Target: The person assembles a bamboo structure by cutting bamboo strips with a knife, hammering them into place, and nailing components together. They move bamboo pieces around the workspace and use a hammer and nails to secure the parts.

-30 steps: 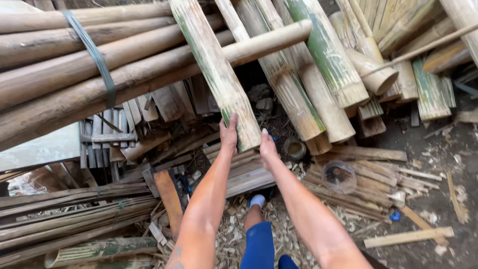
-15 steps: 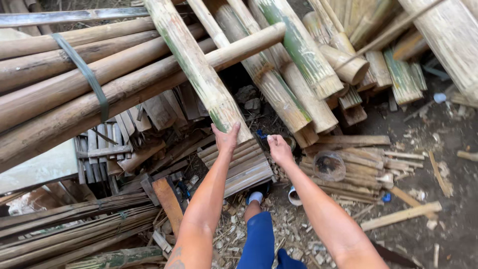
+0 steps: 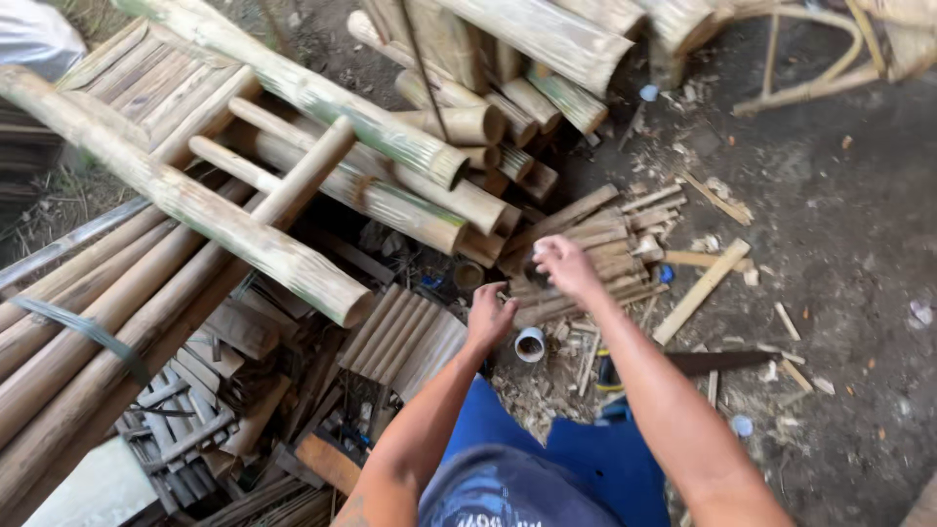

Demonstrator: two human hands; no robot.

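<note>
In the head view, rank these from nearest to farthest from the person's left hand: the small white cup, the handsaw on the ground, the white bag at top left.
1. small white cup, just right of and below the left hand.
2. handsaw, farther right on the dirt.
3. white bag, far upper-left corner.

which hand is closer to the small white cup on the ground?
Left. The left hand hangs just above-left of the white cup; the right hand is farther up, over the split bamboo slats.

Both hands are empty, fingers loose: the left hand hovers right of the thick bamboo pole's cut end, the right hand over split bamboo slats; a small white cup lies near.
</note>
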